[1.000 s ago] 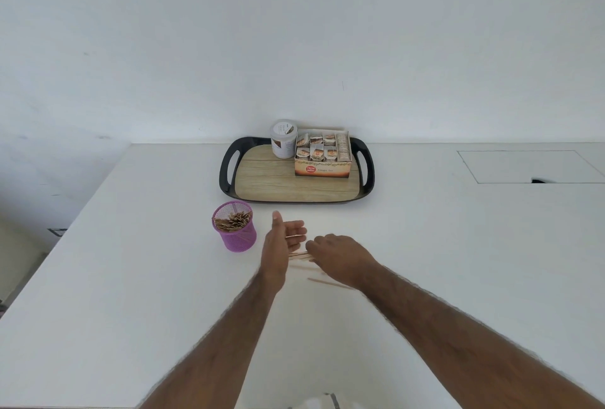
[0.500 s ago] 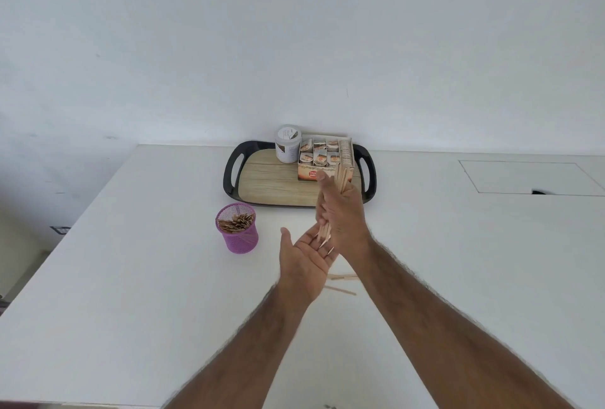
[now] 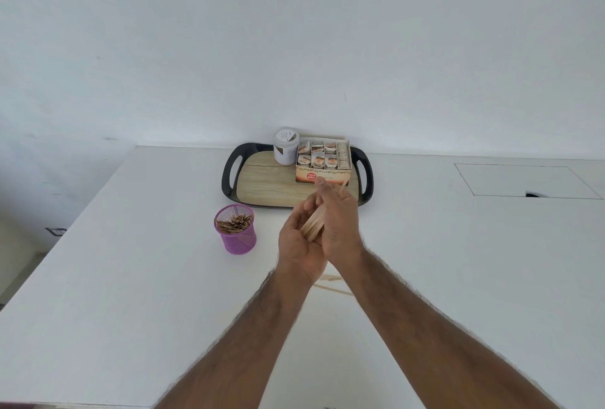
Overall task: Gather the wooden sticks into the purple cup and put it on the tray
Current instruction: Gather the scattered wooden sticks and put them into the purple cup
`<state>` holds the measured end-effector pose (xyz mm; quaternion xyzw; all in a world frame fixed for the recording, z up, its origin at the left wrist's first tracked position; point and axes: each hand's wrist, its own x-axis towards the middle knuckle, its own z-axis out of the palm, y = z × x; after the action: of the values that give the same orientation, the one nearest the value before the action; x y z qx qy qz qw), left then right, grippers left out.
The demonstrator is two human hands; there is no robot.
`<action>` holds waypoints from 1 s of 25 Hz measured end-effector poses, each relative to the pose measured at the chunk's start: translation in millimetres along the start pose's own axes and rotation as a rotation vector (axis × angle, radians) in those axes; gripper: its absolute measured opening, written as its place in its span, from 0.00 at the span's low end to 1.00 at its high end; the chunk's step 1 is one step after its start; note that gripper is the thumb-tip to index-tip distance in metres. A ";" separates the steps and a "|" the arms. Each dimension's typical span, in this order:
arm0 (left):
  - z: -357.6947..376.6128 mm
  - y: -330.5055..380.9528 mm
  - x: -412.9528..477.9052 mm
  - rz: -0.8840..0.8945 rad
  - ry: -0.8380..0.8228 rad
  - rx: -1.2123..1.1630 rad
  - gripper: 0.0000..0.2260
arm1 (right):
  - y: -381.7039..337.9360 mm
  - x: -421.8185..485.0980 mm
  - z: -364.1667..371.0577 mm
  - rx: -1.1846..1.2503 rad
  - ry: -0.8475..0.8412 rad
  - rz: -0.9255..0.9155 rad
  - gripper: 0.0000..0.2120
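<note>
A purple mesh cup (image 3: 236, 231) stands on the white table, holding several wooden sticks. To its right, raised above the table, both hands hold a bundle of wooden sticks (image 3: 313, 224) between them. My left hand (image 3: 298, 242) cups the bundle from below and the left. My right hand (image 3: 337, 220) grips it from the right, with stick tips showing above the fingers. Two loose sticks (image 3: 331, 284) lie on the table under my wrists. The black-rimmed wooden tray (image 3: 265, 184) sits behind the hands against the wall.
On the tray stand a white jar (image 3: 286, 146) and an open carton of small packets (image 3: 324, 162). A rectangular hatch outline (image 3: 527, 181) marks the table at the right. The table's left edge drops off towards the floor.
Both hands rose from the table with the sticks. The right hand stood the bundle upright, and the left hand, open below it half a second ago, has now closed in around it.
</note>
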<state>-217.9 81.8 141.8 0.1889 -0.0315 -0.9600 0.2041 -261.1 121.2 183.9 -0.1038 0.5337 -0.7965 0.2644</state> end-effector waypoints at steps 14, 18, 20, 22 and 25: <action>-5.5 10.3 -4.7 -0.049 0.143 0.661 0.16 | 10.9 -6.5 -11.3 -0.534 0.003 -0.131 0.17; -9.1 14.4 -1.0 0.102 0.303 0.761 0.18 | -0.4 -0.7 -19.4 -0.364 -0.064 -0.187 0.11; -12.3 18.3 -0.3 0.174 0.393 0.865 0.17 | -11.5 5.7 -24.5 -0.311 0.022 -0.248 0.12; -11.6 18.9 -1.6 0.230 0.436 0.952 0.18 | -13.0 9.8 -25.9 -0.444 0.058 -0.271 0.16; -0.8 14.2 -5.0 0.322 0.433 1.040 0.17 | -0.4 3.7 -23.0 -0.828 -0.002 -0.215 0.20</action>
<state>-207.9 70.8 144.8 0.4488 -0.4843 -0.7150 0.2297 -274.6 137.6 174.4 -0.2571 0.7942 -0.5381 0.1165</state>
